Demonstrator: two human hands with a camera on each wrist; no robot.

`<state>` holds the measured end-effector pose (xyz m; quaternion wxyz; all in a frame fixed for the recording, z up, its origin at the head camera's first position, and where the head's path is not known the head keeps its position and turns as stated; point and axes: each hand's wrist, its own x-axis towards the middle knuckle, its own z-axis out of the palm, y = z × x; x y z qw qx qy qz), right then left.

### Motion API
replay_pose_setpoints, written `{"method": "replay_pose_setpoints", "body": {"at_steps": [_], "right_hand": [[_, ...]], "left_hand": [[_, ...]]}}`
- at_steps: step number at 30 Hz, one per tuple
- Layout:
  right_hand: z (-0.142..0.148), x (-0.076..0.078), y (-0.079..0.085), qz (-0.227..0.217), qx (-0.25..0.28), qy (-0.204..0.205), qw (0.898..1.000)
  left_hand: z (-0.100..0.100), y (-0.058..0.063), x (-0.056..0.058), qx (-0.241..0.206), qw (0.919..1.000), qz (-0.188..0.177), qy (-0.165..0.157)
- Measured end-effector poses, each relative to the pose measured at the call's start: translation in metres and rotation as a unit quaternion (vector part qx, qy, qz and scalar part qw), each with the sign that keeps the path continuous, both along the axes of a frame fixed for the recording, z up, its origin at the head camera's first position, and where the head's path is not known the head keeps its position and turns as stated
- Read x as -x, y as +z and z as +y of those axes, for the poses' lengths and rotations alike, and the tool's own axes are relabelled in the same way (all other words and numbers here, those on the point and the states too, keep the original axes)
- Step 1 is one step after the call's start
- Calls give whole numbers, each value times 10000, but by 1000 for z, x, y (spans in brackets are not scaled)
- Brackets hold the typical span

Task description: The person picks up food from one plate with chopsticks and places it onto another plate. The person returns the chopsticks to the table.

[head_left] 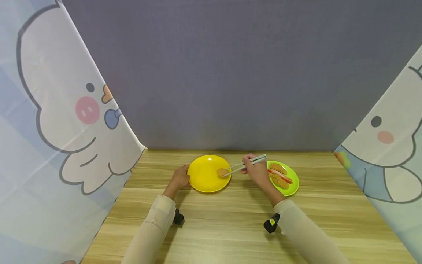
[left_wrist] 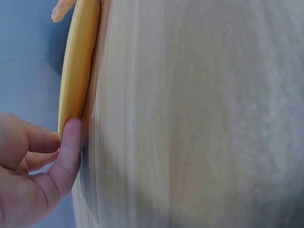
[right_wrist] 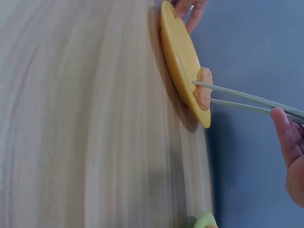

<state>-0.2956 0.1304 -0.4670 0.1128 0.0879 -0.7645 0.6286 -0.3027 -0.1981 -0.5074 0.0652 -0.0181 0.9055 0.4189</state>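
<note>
My left hand [head_left: 180, 176] pinches the left rim of a yellow plate [head_left: 204, 174], thumb and fingers on either side of the edge in the left wrist view. My right hand [head_left: 256, 171] holds a pair of pale chopsticks [right_wrist: 247, 97] that slant down to the left. Between their tips is a fried, nugget-like piece [right_wrist: 203, 99], at the right side of the yellow plate. Close by my right wrist, a green plate [head_left: 295, 184] carries breaded pieces [head_left: 279, 181] and a red-and-white stick resembling crab stick. My right forearm partly covers the green plate's left edge.
Both plates are near the back of the wood-grain table [head_left: 217, 231]. A grey panel [head_left: 214, 80] rises behind it. Cartoon-printed sheets stand along the left [head_left: 66, 84] and right sides. Small black devices are strapped at both wrists.
</note>
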Motion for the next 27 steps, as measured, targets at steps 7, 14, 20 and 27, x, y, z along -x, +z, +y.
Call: {"method": "replay_pose_setpoints", "body": {"at_steps": [7,14,20,27], "right_hand": [[-8,-2,-7,-187,-216,-49,9996],[-7,-1,-9,-435,-183,-11,9989],[-6,-2,-10,-622,-205,2,9979],[-6,-5,-3,-625,-159,-13,9979]], "left_hand": [[2,2,-2,32,10000,25,-13],[0,3,-1,62,9999,118,-41],[0,2,0,-19,10000,78,-6],[-1,0,1,-44,10000,52,20]]}}
